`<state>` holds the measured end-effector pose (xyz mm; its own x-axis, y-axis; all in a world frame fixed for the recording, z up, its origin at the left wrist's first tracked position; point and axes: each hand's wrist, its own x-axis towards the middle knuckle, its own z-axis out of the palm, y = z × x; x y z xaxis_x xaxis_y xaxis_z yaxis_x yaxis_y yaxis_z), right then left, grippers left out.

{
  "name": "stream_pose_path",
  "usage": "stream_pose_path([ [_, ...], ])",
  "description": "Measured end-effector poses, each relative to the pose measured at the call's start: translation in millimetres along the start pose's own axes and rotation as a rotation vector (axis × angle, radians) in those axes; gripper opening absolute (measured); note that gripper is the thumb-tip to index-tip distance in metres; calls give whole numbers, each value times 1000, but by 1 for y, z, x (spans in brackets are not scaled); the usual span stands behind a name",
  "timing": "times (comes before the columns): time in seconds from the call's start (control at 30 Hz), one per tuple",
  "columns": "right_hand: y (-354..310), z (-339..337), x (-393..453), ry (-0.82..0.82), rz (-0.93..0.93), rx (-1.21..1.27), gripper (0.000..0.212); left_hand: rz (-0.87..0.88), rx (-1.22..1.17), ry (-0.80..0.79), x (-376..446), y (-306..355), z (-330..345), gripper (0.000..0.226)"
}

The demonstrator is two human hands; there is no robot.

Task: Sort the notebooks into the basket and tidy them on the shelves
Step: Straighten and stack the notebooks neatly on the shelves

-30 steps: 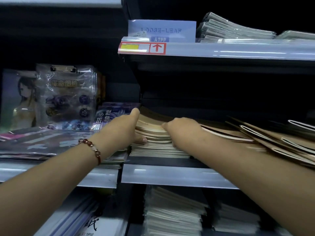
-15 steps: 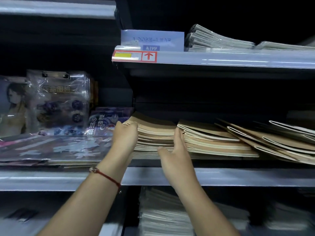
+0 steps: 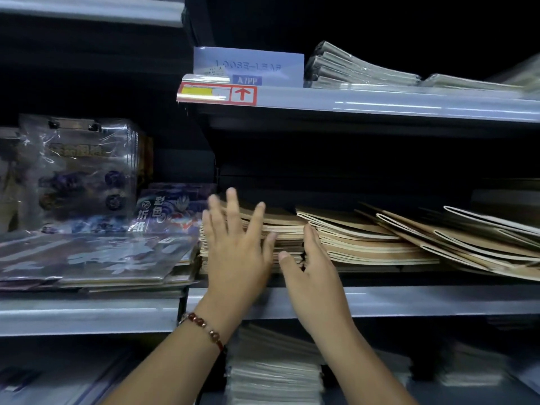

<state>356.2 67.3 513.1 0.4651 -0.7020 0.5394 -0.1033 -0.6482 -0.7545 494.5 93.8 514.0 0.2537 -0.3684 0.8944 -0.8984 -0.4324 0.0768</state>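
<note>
Brown notebooks [image 3: 263,229] get squared on the shelf [image 3: 409,301]: left hand [image 3: 236,252] splayed, releasing; right hand [image 3: 315,276] flat against their edge, fingers straight.

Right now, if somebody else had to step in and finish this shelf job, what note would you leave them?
Left hand: open, fingers spread over the front of the left kraft notebook stack, gripping nothing.
Right hand: open, edge-on between that stack and the middle stack.
Done: those two stacks look roughly squared on the middle shelf.
Left: the slanted notebooks on the right need straightening. No basket is in view.
</note>
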Motion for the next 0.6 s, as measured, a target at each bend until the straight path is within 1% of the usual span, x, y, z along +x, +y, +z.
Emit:
stream_pose_path([
  [0.07, 0, -3, 0, -10, -3, 23, 71, 141, 80, -30, 12, 7, 7, 57],
  [0.13, 0, -5, 1, -32, 0, 68, 72, 256, 128, -116, 22, 16, 15, 58],
  [0.2, 1, -7, 0, -69, 11, 151, 68, 240, 166, -205, 27, 20, 23, 62],
  [0.23, 4, -8, -2, -82, 13, 190, 66, 216, 188, -223, 28, 20, 26, 63],
  [0.27, 7, -9, -4, -87, 16, 219, 66, 199, 209, -222, 28, 18, 27, 62],
  [0.33, 13, -13, -9, -100, 47, 247, 71, 185, 231, -163, 26, 14, 27, 58],
  [0.4, 17, -19, -15, -112, 68, 252, 70, 184, 235, -117, 24, 11, 27, 55],
  [0.5, 19, -29, -22, -110, 63, 234, 67, 194, 215, -111, 24, 10, 27, 55],
  [0.6, 21, -41, -29, -119, 66, 215, 56, 206, 175, -116, 25, 10, 27, 57],
])
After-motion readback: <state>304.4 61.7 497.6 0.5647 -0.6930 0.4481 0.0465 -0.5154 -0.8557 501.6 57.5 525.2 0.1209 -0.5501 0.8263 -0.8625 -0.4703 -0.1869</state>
